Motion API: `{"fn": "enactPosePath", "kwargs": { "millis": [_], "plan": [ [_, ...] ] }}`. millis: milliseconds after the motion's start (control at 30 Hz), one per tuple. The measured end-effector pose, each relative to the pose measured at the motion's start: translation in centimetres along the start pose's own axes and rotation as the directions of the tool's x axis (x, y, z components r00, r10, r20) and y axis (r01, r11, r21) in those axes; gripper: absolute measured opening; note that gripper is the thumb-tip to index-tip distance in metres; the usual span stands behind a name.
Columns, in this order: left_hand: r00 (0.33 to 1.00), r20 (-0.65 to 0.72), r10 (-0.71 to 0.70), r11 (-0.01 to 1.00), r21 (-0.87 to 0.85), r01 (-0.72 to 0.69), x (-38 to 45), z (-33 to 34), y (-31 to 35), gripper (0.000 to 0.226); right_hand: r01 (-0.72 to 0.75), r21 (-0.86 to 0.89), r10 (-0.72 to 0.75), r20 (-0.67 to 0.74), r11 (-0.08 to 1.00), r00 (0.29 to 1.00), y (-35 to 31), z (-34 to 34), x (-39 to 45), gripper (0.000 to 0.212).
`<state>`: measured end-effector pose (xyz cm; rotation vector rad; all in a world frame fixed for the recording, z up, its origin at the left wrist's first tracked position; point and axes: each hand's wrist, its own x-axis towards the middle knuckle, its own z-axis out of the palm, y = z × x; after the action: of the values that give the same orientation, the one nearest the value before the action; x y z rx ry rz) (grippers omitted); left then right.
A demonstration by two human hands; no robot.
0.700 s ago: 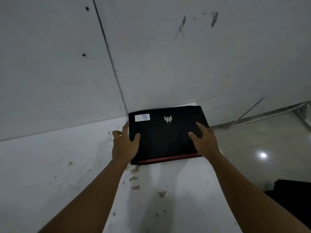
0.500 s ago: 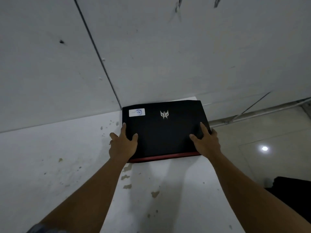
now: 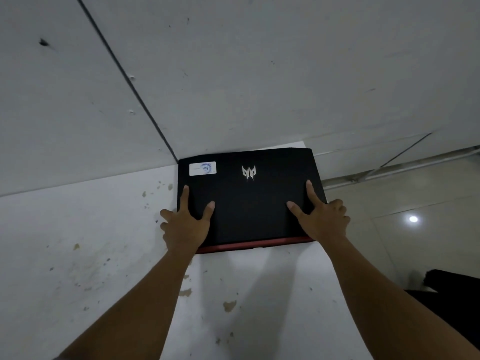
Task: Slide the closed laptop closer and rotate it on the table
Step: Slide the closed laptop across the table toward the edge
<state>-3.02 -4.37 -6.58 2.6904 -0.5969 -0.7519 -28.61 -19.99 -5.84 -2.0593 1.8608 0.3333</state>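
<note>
A closed black laptop [image 3: 250, 203] with a silver logo, a white sticker at its far left corner and a red strip along its near edge lies flat at the far right corner of the white table [image 3: 91, 255], close to the wall. My left hand [image 3: 185, 224] grips the laptop's left side, index finger and thumb spread on the lid, other fingers curled over the edge. My right hand [image 3: 320, 219] grips the right side the same way, thumb and index finger on the lid.
A grey panelled wall [image 3: 233, 74] rises right behind the laptop. The table's right edge runs just beyond the laptop, with tiled floor [image 3: 415, 242] below. A dark object [image 3: 457, 302] sits low at the right. The tabletop is stained and chipped.
Both hands have settled onto the laptop's sides with fingers spread wider on the lid. The view has tilted and closed in; the laptop itself looks barely shifted from the wall.
</note>
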Motion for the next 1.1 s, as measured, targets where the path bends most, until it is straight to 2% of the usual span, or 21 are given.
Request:
{"fn": "enactPosePath", "kwargs": {
  "millis": [167, 300, 433, 600, 867, 1100],
  "plan": [
    [1.0, 0.02, 0.013, 1.0, -0.021, -0.013, 0.4, -0.3, -0.5, 0.098, -0.005, 0.069, -0.001, 0.079, 0.998, 0.997, 0.7, -1.0, 1.5, 0.09],
    [0.994, 0.085, 0.062, 0.99, -0.129, -0.051, 0.4, -0.7, -0.7, 0.099, 0.017, 0.266, -0.048, 0.111, 0.964, 0.993, 1.0, -1.2, 1.5, 0.088],
    [0.988, 0.122, 0.094, 0.992, -0.092, -0.083, 0.3, -1.6, -0.3, 0.098, 0.062, 0.342, -0.086, 0.055, 0.938, 0.995, 0.8, -1.3, 0.9, 0.086],
    [0.986, 0.134, 0.104, 0.993, -0.065, -0.096, 0.5, -2.2, -0.5, 0.101, 0.057, 0.37, -0.072, 0.029, 0.927, 0.997, 0.4, -1.3, 0.4, 0.086],
    [0.99, 0.1, 0.096, 0.983, -0.164, -0.079, 0.0, -4.5, -0.1, 0.104, 0.023, 0.363, -0.033, 0.022, 0.932, 0.999, -0.3, -3.7, -0.4, 0.092],
    [0.993, 0.038, 0.115, 0.987, -0.122, -0.109, -2.3, -8.0, -2.9, 0.104, -0.014, 0.397, 0.025, -0.02, 0.918, 0.999, -1.5, -3.6, -6.1, 0.092]
  ]
}}
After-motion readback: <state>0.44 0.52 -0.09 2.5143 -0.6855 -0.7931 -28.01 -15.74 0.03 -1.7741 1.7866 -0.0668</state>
